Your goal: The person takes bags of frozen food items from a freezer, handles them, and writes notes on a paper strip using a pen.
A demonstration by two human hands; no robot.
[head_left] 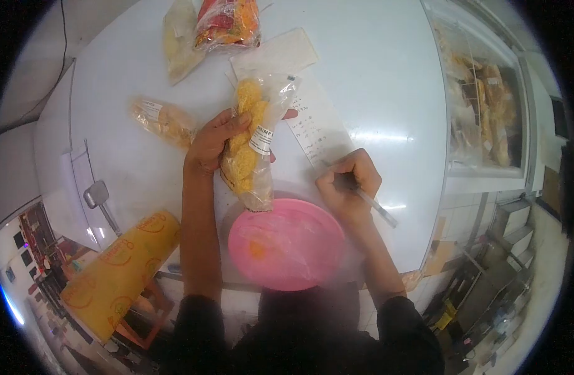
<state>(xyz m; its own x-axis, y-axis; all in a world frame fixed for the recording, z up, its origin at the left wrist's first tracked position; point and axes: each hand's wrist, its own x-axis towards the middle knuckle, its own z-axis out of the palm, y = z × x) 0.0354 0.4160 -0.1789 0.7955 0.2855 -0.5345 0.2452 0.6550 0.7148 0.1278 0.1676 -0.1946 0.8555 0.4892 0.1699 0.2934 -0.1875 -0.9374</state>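
Observation:
My left hand (213, 139) is closed around a clear plastic bag of yellow breaded food (242, 149), held above the white surface. A white label on the bag shows the letters "SHIMP". In my right hand (354, 186) is a pen (381, 211), gripped with its tip end at a long paper strip (312, 125). Rows of handwriting run down the strip, and its upper part passes behind the bag. Just below the bag stands a pink basin (286, 281), with clear plastic and a small orange patch showing in it.
Another labelled bag of food (162, 120) lies left of my left hand. A pale bag (181, 37) and a red-orange bag (229, 25) lie at the top. A yellow printed roll (121, 275) is at lower left. Bagged goods fill a glass-topped compartment (484, 112) at right.

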